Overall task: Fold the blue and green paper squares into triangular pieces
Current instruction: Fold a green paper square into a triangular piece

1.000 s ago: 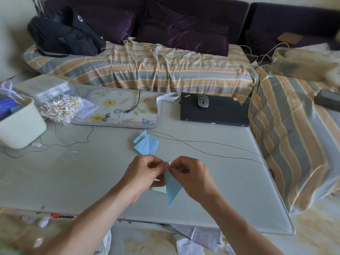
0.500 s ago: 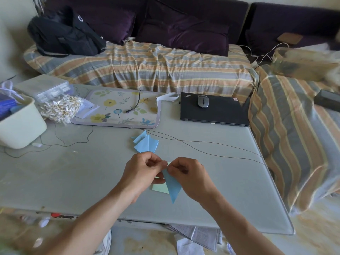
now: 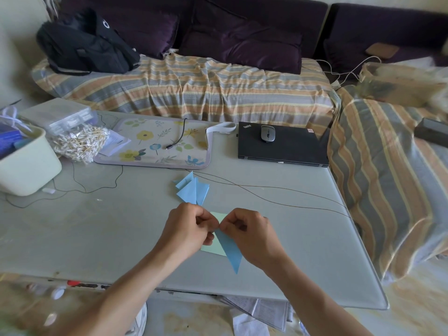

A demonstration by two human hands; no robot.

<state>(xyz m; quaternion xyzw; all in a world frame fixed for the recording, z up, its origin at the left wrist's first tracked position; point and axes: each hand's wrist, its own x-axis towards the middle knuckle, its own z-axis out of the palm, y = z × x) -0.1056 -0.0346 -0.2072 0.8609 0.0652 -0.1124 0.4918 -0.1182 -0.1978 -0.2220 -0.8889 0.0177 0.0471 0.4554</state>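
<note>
A blue paper piece (image 3: 231, 253), folded to a long narrow triangle, hangs point-down above the grey table (image 3: 97, 238). My left hand (image 3: 188, 229) and my right hand (image 3: 252, 235) pinch its top end together, fingertips almost touching. Under the hands a pale green paper square (image 3: 215, 247) lies flat on the table, partly hidden by them. Just beyond my hands sits a small pile of folded blue triangular pieces (image 3: 192, 189).
A thin dark cable (image 3: 266, 197) crosses the table behind the pile. Further back lie a floral mat (image 3: 155, 144), a shut black laptop (image 3: 283, 145) with a mouse (image 3: 267, 133), a bag of small sticks (image 3: 80, 141) and a cream bin (image 3: 26, 161). Striped sofas border the back and right.
Both hands stay pinched on the blue piece's top end. The blue triangle's point has shifted slightly, and the hands sit a little closer together.
</note>
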